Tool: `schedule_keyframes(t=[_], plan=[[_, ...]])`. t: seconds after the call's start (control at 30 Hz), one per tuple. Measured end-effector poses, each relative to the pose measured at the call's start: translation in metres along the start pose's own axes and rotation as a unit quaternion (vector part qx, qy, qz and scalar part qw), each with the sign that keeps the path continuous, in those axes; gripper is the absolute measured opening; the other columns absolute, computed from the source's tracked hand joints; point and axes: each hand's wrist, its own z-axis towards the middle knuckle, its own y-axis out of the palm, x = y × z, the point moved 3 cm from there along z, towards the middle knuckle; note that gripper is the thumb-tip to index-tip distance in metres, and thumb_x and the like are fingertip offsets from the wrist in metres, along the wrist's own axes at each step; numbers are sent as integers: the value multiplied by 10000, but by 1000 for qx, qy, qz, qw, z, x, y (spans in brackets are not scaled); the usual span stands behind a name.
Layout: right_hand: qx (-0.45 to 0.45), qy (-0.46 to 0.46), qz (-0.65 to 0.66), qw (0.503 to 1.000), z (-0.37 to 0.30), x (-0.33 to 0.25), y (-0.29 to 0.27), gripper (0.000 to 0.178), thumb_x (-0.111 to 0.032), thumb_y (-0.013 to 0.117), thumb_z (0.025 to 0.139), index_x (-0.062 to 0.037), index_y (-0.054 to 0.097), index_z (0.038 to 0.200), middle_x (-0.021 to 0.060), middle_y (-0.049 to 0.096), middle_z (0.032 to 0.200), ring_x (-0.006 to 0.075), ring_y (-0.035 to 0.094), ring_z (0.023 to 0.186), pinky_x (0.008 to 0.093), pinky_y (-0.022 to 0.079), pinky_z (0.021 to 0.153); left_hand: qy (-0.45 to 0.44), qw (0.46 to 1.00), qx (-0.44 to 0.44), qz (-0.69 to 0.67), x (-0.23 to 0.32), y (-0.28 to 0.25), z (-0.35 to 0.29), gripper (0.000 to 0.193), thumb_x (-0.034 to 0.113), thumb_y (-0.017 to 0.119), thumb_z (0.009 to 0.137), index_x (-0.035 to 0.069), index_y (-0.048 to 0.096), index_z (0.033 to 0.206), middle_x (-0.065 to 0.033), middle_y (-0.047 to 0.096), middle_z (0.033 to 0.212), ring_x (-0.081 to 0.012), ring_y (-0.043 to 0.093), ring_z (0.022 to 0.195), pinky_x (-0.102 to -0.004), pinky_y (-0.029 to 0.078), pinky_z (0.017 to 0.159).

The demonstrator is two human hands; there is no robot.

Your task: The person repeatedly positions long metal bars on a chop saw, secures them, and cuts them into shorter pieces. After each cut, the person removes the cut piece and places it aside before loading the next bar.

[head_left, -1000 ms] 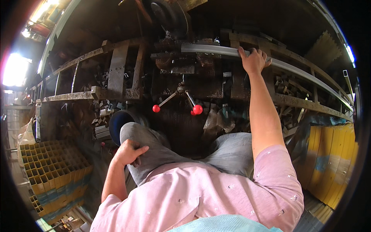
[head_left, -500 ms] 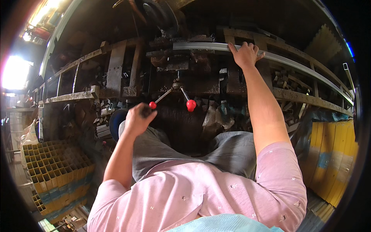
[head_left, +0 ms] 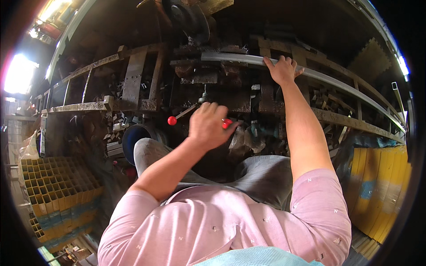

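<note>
A long silvery metal profile (head_left: 328, 78) lies across the machine and runs off to the far right. My right hand (head_left: 284, 72) grips it from above, fingers over the far side and thumb along it. In front of the machine's vise (head_left: 202, 79) is a screw with lever arms ending in red ball knobs. My left hand (head_left: 207, 127) is closed about the right lever, with its red knob (head_left: 226, 123) showing between fingers and thumb; blur softens the fingers. The left red knob (head_left: 172, 120) stands free. Beyond the vise hangs a dark round saw-like head (head_left: 191, 24).
Brown metal frames (head_left: 84, 107) extend to both sides of the machine, with many short tube offcuts (head_left: 117, 122) beneath. A blue-rimmed bucket (head_left: 133, 139) stands by my left knee. Stacked yellow tubes (head_left: 57, 181) are at left, and yellow bundles (head_left: 377, 186) at right.
My left hand has moved right from beside the left red knob onto the right lever. My right hand stays on the profile. The levers have turned slightly.
</note>
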Motion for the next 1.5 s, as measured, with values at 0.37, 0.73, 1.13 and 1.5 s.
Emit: schedule_keyframes(t=[0.37,0.73,1.13,1.5], plan=[[-25,-1,-50,998,-1,-3,-2,996,-871,433,987,-55,568,1542,176,491,1635,401,333,1586,828,132,1219,-42,969,-244,-3,-81,266,-16,231,178,498,1003,76,705,986,-143,728,1018,-355,651,1103,-465,516,987],[-7,-8,-26,1000,1,-1,4,971,-856,437,996,-54,580,1525,172,494,1621,399,317,1585,814,75,1240,210,964,-159,-45,-4,57,-38,256,372,791,877,136,693,860,-72,715,854,-303,721,820,-455,581,798],[-15,11,-53,998,1,-1,6,988,-876,429,981,-66,591,1523,189,487,1627,429,321,1582,800,79,1254,-435,593,120,-667,-182,45,-38,378,367,793,1000,-3,750,1064,-130,796,1031,-197,726,932,-343,534,910],[32,-8,-45,998,0,32,-2,1110,-881,508,942,-13,441,1630,258,371,1703,434,274,1616,714,97,1300,-451,562,174,-671,-198,65,-43,420,414,773,1012,1,758,1088,-75,772,994,-188,725,972,-354,532,930]])
